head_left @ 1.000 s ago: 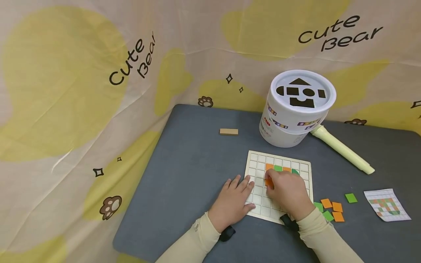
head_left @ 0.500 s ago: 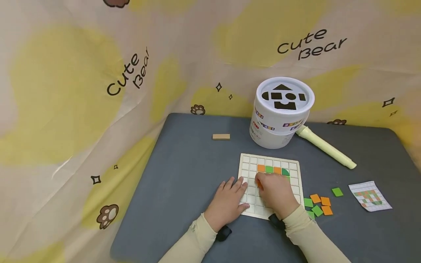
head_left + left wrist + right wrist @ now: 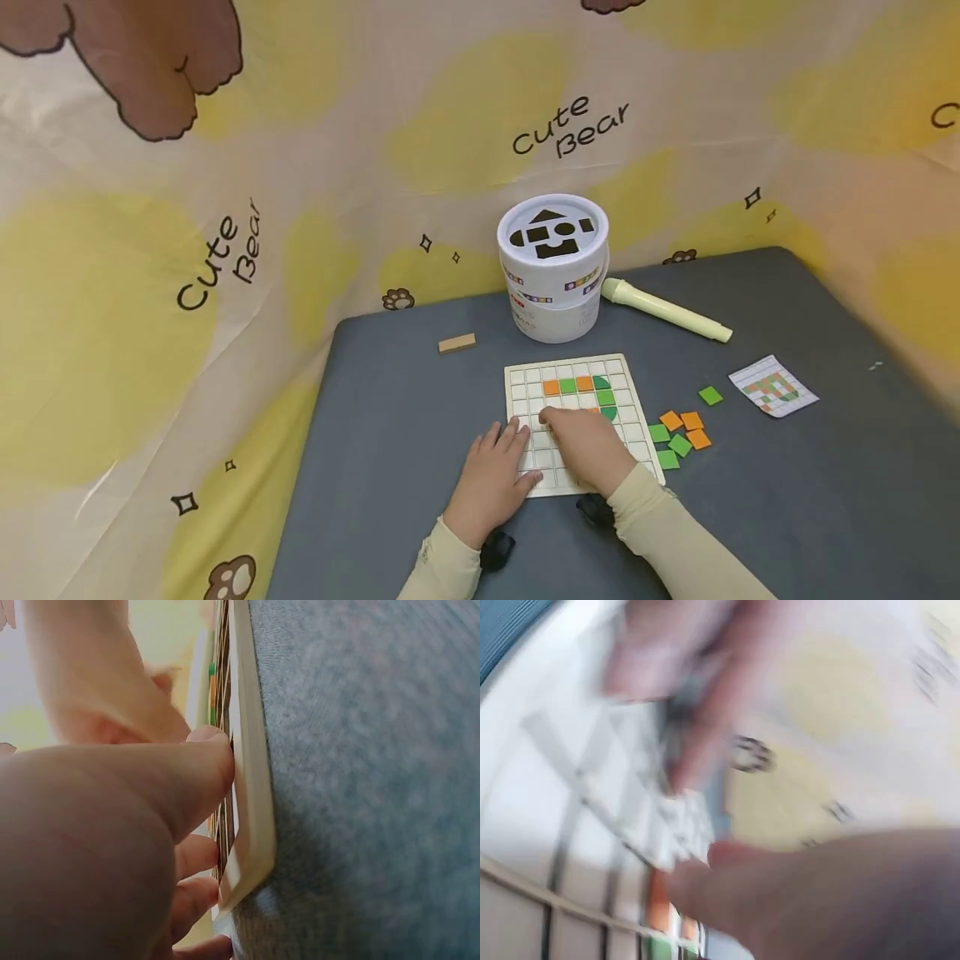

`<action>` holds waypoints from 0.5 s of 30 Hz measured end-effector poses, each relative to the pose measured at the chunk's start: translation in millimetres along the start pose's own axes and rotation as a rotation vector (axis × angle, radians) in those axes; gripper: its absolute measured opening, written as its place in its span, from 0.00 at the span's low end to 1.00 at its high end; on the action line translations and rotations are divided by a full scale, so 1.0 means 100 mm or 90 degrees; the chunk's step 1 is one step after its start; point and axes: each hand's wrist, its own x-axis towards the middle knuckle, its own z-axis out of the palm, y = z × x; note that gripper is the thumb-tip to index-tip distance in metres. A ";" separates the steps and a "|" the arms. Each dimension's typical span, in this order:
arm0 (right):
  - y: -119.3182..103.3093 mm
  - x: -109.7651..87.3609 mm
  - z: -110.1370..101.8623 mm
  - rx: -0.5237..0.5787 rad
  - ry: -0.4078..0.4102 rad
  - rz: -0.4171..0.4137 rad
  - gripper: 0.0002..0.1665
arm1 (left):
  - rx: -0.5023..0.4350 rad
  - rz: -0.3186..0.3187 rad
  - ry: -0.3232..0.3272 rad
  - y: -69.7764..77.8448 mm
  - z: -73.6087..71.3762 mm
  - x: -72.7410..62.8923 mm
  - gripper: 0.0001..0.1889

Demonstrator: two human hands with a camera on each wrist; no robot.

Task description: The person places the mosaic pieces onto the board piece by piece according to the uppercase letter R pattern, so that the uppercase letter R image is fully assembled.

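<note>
My left hand (image 3: pixel 487 475) lies with straight, spread fingers on the left edge of a white gridded board (image 3: pixel 517 392); its thumb (image 3: pixel 206 769) rests at the board's near edge in the left wrist view. Over the board's middle is my right hand (image 3: pixel 588 446), index finger toward the left columns. In the right wrist view its blurred fingers (image 3: pixel 697 742) and thumb (image 3: pixel 686 881) stand apart, with no tile seen between them. An orange square tile (image 3: pixel 551 387), a green square (image 3: pixel 567 386) and dark green rounded pieces (image 3: pixel 602 382) sit on the grid; the right hand hides some cells.
Loose orange tiles (image 3: pixel 698 438) and green tiles (image 3: pixel 665 459) lie right of the board, near a printed pattern card (image 3: pixel 772 387). Behind stand a white bucket (image 3: pixel 555 283) with a shape-hole lid, a pale yellow tube (image 3: pixel 667 310) and a small wooden block (image 3: pixel 457 343).
The head view has turned to the right. My right hand has shifted left over the board, uncovering tiles on its right side; the orange tile at its fingertips is out of sight. My left hand stays put.
</note>
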 end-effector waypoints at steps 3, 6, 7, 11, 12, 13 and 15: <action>0.08 -0.25 -0.12 0.144 -0.030 0.049 0.24 | -0.005 -0.001 0.000 0.02 0.03 0.02 0.38; 0.19 -0.57 -0.24 0.234 -0.038 0.071 0.26 | -0.017 -0.016 -0.006 0.06 0.08 0.01 0.38; 0.24 -0.67 -0.27 0.248 -0.033 0.087 0.25 | -0.018 -0.022 -0.012 0.07 0.09 0.01 0.38; 0.56 -1.04 -0.35 0.201 0.031 0.188 0.21 | -0.027 -0.035 -0.031 0.06 0.11 0.01 0.39; 0.67 -1.11 -0.36 0.173 0.046 0.228 0.23 | -0.028 -0.036 -0.034 0.05 0.11 0.01 0.39; 0.78 -1.17 -0.36 0.141 0.056 0.269 0.24 | -0.028 -0.037 -0.036 0.04 0.11 0.02 0.39; 1.02 -1.26 -0.37 0.083 0.078 0.331 0.28 | -0.026 -0.030 -0.036 0.02 0.10 0.03 0.39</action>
